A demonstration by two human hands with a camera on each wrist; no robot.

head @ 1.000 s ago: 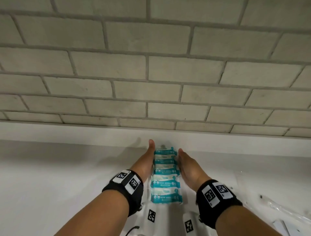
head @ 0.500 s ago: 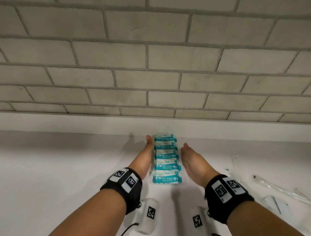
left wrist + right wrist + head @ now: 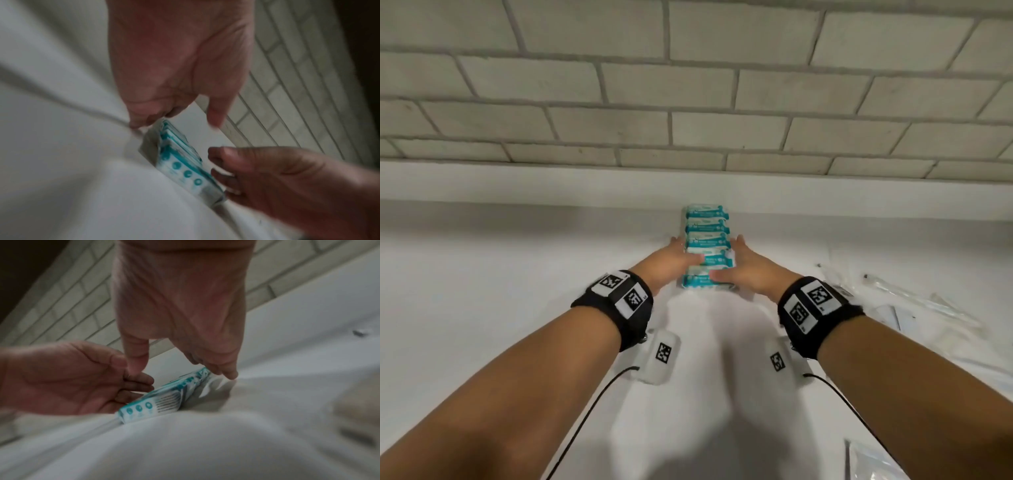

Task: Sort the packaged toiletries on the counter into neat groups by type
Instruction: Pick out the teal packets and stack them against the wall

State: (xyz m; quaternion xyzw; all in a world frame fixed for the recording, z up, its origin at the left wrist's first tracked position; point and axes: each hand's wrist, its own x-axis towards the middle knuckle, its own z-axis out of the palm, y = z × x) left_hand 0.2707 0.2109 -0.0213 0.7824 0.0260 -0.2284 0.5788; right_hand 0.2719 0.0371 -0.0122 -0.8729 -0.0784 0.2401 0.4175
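Note:
A row of several teal-and-white wipe packets lies on the white counter, overlapping, its far end at the back ledge. My left hand lies along the row's left side and my right hand along its right side, both at the near end. Fingers stretch forward beside the packets and both thumbs reach over the nearest ones. The left wrist view shows the packets between my left hand and right hand. In the right wrist view the packets lie under my right hand.
Clear-wrapped long items lie scattered on the counter to the right. Another clear packet sits at the bottom right corner. A white ledge and a grey brick wall close off the back.
My right hand, which had come off the row, is back against its right side. Both hands now sit at the row's near end with thumbs over the nearest packets.

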